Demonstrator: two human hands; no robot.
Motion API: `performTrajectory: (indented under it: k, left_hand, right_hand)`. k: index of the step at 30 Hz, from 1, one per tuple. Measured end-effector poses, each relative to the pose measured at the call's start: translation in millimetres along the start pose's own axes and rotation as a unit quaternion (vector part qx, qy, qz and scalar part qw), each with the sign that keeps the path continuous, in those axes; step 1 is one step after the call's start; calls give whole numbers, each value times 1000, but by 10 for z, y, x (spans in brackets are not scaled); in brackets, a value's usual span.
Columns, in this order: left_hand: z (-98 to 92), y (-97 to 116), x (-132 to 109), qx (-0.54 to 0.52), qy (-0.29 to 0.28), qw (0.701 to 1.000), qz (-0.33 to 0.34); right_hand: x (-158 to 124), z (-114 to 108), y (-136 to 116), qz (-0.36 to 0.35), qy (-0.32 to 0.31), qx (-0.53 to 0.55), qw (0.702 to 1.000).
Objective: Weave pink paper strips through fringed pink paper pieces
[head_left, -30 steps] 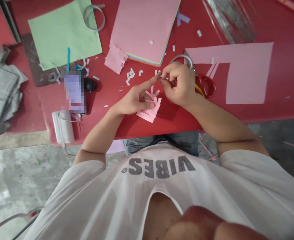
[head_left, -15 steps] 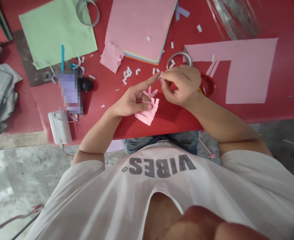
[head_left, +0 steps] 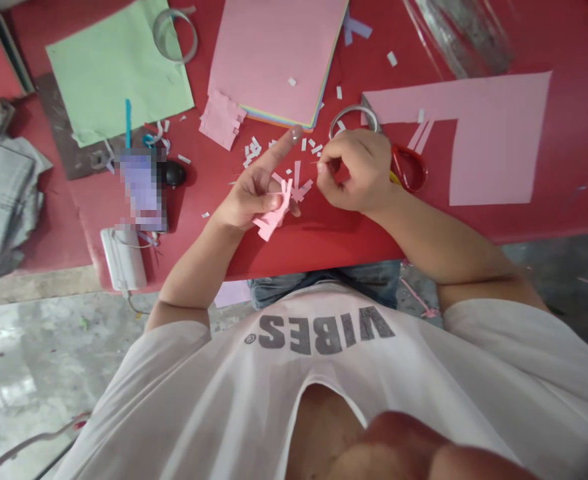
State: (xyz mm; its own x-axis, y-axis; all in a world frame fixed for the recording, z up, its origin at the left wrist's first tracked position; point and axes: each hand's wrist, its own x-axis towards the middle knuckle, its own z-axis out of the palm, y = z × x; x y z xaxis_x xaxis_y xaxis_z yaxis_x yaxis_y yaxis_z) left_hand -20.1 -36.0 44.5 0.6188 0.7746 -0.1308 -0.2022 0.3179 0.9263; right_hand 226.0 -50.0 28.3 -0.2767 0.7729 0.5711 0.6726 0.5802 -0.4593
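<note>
Currently, your left hand (head_left: 248,197) pinches the small fringed pink paper piece (head_left: 274,218), which is on your side of the pink-topped rectangular paper stack (head_left: 271,57), long axis slanting toward it; your curled right hand (head_left: 358,170) sits apart, whether gripping anything I cannot tell.

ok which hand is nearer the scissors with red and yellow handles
Right. The right hand is just left of the scissors, partly covering them in this view; the left hand is farther to their left, beyond the right hand, holding fringed pink paper.
</note>
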Motion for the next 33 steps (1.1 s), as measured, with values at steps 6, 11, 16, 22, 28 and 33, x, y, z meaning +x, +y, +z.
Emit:
performTrajectory:
  k: [6, 11, 16, 22, 28, 33]
  left_hand:
    - [28, 102, -22, -46, -84, 995, 15]
    - [45, 67, -23, -42, -89, 995, 6]
    - [46, 30, -9, -32, -98, 995, -2]
    - [157, -31, -22, -57, -132, 989, -11]
    - [148, -114, -12, -79, -126, 989, 10]
    - [71, -127, -9, -83, -87, 993, -10]
  right_hand:
    - [85, -28, 45, 41, -49, -37, 997]
    - [98, -58, 29, 30, -73, 11, 997]
    - [55, -61, -18, 44, -48, -2, 998]
    - [28, -60, 17, 17, -59, -80, 995]
    - [86, -89, 22, -61, -69, -180, 979]
    - [105, -68, 8, -49, -88, -164, 981]
